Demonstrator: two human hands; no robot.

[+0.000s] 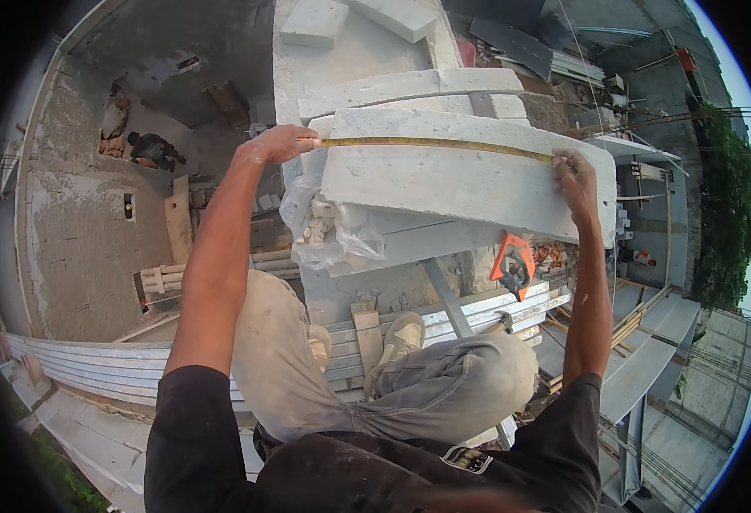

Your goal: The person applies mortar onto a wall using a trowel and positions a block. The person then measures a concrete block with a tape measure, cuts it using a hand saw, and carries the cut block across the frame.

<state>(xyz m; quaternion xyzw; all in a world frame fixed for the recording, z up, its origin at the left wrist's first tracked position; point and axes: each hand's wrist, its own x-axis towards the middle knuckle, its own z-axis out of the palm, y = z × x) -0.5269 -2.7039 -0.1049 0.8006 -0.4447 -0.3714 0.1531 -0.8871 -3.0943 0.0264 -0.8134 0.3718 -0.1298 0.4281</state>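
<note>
A yellow tape measure [427, 143] lies stretched along the top of a long white building block [452, 184]. My left hand [283, 144] is closed on the tape at the block's left end. Toward the right end, my right hand [574, 178] grips the tape's other side, fingers bent against the block; the tape's case cannot be made out. A crumpled clear plastic bag [303, 214] with pale rubble sits by the block's near left corner. An orange-handled handsaw [512, 267] stands at the near right side of the block, its blade hidden.
More white blocks [314, 22] lie on the wall top beyond. Metal decking planks [93, 363] run under my feet, with a hammer [504, 323] near my knee. Deep drops open on both sides; another person [155, 151] is far below left. Thin wires hang at right.
</note>
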